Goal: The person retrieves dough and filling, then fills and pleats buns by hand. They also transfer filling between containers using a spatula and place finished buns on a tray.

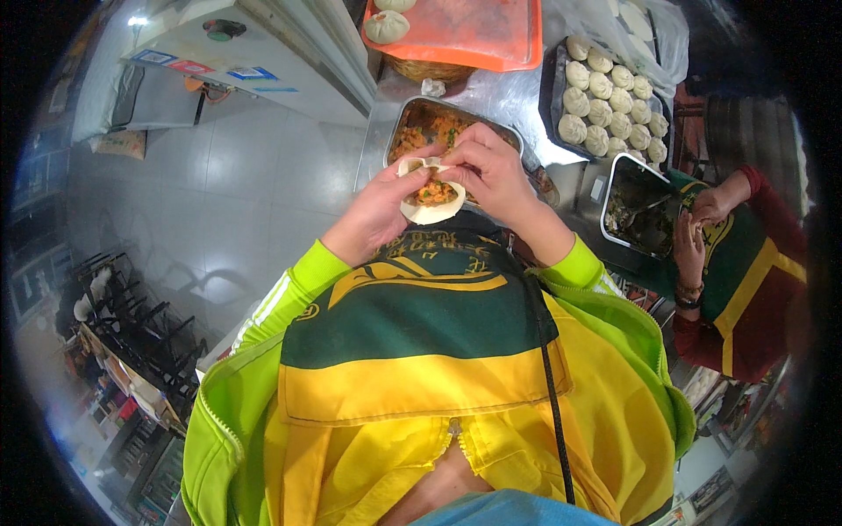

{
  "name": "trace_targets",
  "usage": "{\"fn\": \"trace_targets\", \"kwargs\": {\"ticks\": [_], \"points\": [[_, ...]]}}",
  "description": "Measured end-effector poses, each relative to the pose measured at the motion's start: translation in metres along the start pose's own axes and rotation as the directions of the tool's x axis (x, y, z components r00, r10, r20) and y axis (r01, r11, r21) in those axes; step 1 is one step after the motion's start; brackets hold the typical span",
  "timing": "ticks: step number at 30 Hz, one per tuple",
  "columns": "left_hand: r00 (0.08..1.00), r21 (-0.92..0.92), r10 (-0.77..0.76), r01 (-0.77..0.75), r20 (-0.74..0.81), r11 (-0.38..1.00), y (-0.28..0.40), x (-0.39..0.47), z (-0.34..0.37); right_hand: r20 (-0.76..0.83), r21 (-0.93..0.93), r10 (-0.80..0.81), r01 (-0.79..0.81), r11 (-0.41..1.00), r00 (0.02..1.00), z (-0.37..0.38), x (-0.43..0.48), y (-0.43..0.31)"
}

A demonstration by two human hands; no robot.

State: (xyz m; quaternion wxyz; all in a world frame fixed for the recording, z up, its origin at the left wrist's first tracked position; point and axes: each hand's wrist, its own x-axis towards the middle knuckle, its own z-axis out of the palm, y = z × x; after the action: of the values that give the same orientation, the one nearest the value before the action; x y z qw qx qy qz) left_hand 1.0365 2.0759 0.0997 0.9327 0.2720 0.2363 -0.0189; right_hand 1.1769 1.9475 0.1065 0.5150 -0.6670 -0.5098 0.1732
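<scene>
A round dough wrapper (431, 214) with orange filling and green bits (435, 192) in its middle is held up in front of my apron. My left hand (385, 204) cups it from the left, thumb over the filling. With thumb and fingers, my right hand (490, 171) pinches the wrapper's far edge into folds; the near side still lies open. Just beyond my hands is a metal tray of the same orange filling (411, 135), partly hidden by them.
An orange tray (460, 39) with two pleated buns (387, 27) stands at the back on a woven basket (427, 69). To the right are a black tray of several buns (600, 112) and a pan of dark filling (641, 204). A co-worker's hands (697, 223) are beside it.
</scene>
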Motion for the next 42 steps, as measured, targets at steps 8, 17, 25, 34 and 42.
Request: {"fn": "trace_targets", "kwargs": {"ticks": [8, 17, 25, 34, 42], "points": [[0.996, 0.348, 0.083, -0.069, -0.026, 0.935, -0.002, 0.003, 0.009, 0.125, 0.076, 0.171, -0.181, 0.981, 0.977, -0.011, 0.011, -0.014], [0.996, 0.468, -0.089, 0.088, -0.020, 0.879, 0.001, 0.003, 0.008, 0.133, -0.067, -0.025, 0.034, 0.997, 0.991, -0.010, 0.004, -0.012], [0.979, 0.202, -0.163, 0.136, 0.126, 0.970, 0.022, 0.007, 0.005, 0.055, 0.034, 0.172, -0.174, 0.984, 0.984, -0.010, 0.005, -0.004], [0.999, 0.201, -0.042, 0.040, 0.002, 0.979, -0.001, 0.003, 0.004, 0.082, -0.072, -0.064, 0.069, 0.995, 0.995, -0.009, 0.001, 0.000], [0.997, 0.361, -0.051, 0.028, 0.053, 0.932, 0.004, 0.004, 0.004, 0.066, -0.054, 0.090, -0.087, 0.995, 0.994, -0.008, 0.006, -0.008]]}}
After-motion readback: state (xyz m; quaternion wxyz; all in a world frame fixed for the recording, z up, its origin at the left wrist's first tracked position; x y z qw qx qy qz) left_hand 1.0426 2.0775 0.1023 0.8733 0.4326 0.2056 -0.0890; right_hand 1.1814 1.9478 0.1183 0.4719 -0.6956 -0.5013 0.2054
